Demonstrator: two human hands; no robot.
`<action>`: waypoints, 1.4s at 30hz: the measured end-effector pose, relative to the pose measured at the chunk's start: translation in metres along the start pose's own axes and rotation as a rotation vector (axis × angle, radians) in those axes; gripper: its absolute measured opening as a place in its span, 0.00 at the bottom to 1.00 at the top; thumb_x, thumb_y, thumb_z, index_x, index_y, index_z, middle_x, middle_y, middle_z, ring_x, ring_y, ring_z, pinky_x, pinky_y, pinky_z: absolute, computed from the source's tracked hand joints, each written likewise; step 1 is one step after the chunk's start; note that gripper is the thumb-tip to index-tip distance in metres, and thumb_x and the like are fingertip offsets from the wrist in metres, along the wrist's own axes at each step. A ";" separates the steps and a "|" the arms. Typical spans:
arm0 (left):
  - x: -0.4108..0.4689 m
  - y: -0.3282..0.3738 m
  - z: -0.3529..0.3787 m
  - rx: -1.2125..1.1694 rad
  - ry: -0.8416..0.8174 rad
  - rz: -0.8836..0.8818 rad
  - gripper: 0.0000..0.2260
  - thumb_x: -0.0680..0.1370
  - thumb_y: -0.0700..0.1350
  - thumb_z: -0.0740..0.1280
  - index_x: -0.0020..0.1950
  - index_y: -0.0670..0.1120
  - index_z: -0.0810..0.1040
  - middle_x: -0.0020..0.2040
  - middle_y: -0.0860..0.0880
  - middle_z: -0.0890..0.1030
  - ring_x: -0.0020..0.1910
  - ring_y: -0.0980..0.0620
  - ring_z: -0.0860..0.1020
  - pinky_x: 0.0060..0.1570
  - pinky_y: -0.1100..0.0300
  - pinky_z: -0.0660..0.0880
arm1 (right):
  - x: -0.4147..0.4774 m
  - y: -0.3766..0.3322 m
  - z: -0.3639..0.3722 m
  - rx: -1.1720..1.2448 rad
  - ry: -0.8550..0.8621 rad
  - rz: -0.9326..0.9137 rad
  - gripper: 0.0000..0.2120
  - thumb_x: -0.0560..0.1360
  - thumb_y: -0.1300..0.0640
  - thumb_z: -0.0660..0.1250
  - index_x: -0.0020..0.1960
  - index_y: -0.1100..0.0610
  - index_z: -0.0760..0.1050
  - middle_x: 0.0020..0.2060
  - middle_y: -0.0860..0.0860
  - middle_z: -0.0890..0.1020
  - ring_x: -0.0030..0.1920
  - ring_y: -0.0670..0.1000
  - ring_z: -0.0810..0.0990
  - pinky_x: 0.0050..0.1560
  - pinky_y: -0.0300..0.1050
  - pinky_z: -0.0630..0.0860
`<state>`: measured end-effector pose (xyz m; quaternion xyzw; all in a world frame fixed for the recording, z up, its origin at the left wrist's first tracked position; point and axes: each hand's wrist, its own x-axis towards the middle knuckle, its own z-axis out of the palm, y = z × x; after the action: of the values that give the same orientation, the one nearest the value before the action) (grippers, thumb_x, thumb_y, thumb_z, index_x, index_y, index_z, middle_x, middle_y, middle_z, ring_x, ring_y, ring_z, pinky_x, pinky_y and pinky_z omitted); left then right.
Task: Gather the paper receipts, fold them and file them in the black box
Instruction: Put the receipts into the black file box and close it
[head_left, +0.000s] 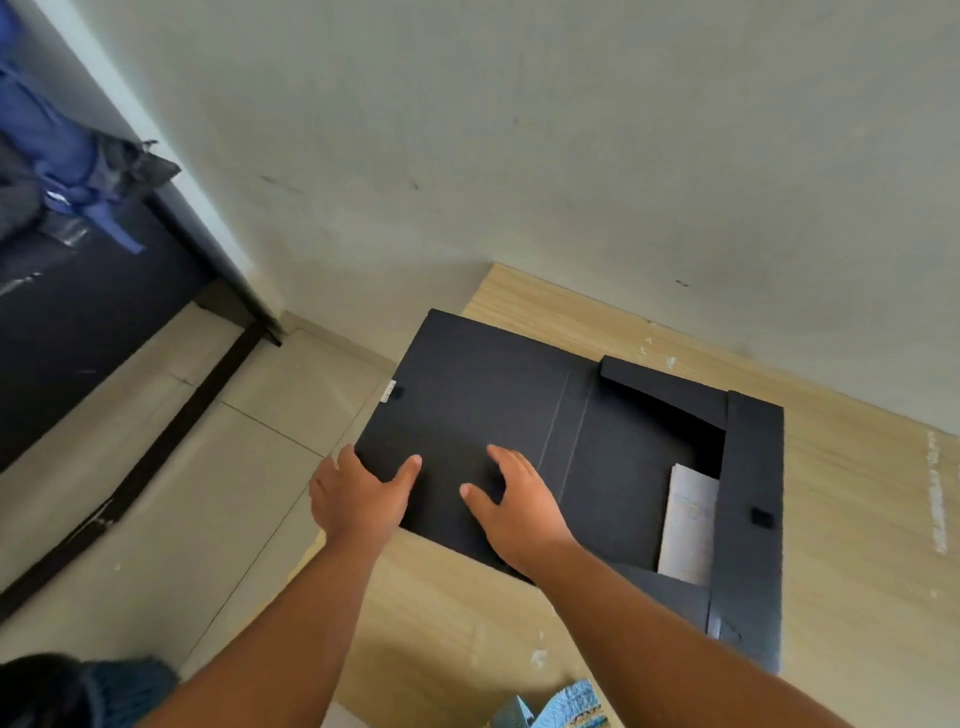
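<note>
From the head camera, a black box (597, 457) lies open on a light wooden table (857, 519) set against a pale wall (519, 130). Its wide cover flap is folded out to the left and overhangs the table's left edge above a tiled floor (182, 493). The left hand (361, 493) grips the flap's near-left corner, thumb on top pointing right and the other fingers curled around the edge, so it is closed on the flap rather than spread. The right hand (514, 506) rests palm down on the flap just beside it, fingers loosely spread and slightly arched, holding nothing. To the right, inside the box's tray between the side flaps, a folded white receipt (688, 525) lies flat against the right wall. A small black fastener patch (761, 516) sits on the box's right wall. At the bottom edge, something blue and patterned (566, 706) lies on the table; what it is cannot be told. Dark furniture (78, 338) with blue cloth (57, 156) stands at far left.
</note>
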<state>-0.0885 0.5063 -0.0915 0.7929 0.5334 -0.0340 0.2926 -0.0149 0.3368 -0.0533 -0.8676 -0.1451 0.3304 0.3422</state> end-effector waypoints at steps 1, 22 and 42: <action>0.002 -0.006 -0.004 -0.076 -0.031 -0.003 0.34 0.68 0.70 0.69 0.63 0.46 0.76 0.59 0.45 0.80 0.61 0.40 0.78 0.57 0.42 0.79 | 0.002 -0.007 0.005 -0.004 -0.026 0.000 0.33 0.81 0.42 0.65 0.82 0.50 0.58 0.79 0.45 0.66 0.78 0.51 0.65 0.76 0.52 0.66; -0.084 0.096 -0.058 -1.064 -0.594 0.553 0.19 0.76 0.58 0.64 0.40 0.42 0.80 0.47 0.41 0.86 0.51 0.46 0.83 0.56 0.52 0.77 | -0.041 -0.056 -0.077 0.777 0.216 -0.025 0.42 0.66 0.26 0.66 0.72 0.50 0.73 0.65 0.44 0.82 0.67 0.44 0.78 0.72 0.52 0.70; -0.140 0.156 0.130 0.390 -0.447 1.060 0.33 0.83 0.62 0.53 0.84 0.53 0.46 0.84 0.49 0.41 0.82 0.47 0.35 0.79 0.40 0.39 | -0.111 0.166 -0.163 0.534 0.721 0.427 0.24 0.80 0.56 0.69 0.74 0.49 0.70 0.60 0.47 0.79 0.54 0.48 0.81 0.56 0.48 0.80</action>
<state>0.0201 0.2848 -0.0811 0.9632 -0.0248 -0.1466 0.2239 0.0169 0.0822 -0.0253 -0.8190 0.2530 0.0979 0.5056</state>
